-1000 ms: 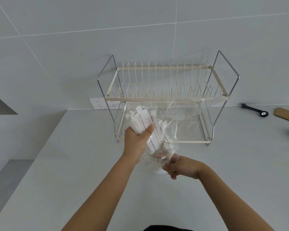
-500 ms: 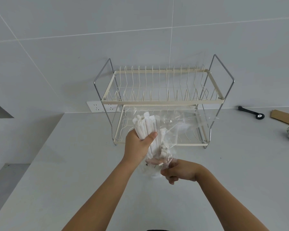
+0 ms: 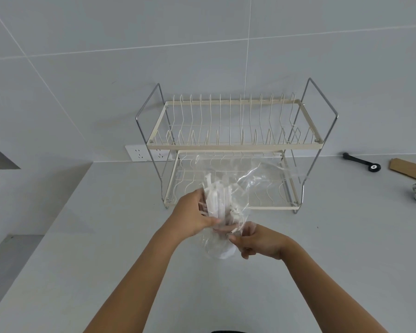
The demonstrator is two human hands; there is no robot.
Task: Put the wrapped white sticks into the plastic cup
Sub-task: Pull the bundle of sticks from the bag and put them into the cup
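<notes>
Lowered since a moment ago, the sticks point(image 3: 217, 203) now sit with their ends down in the cup point(image 3: 220, 246), in front of the rack point(image 3: 235, 145). Left hand point(image 3: 192, 218) clasps the bundle; right hand point(image 3: 259, 241) pinches the cup's rim. Nearly seated, I'd say.

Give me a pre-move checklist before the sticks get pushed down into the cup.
1. Left hand grips the bundle of wrapped white sticks: ok.
2. Right hand steadies the plastic cup: ok, fingers pinch at its rim.
3. Cup stands flat on the counter: cannot tell, it is clear and partly hidden.
4. Stick ends inside the cup mouth: cannot tell.
5. Clear plastic bag is out of the way: not ok, it drapes around the sticks.
6. Dish rack stands apart behind: ok.
</notes>
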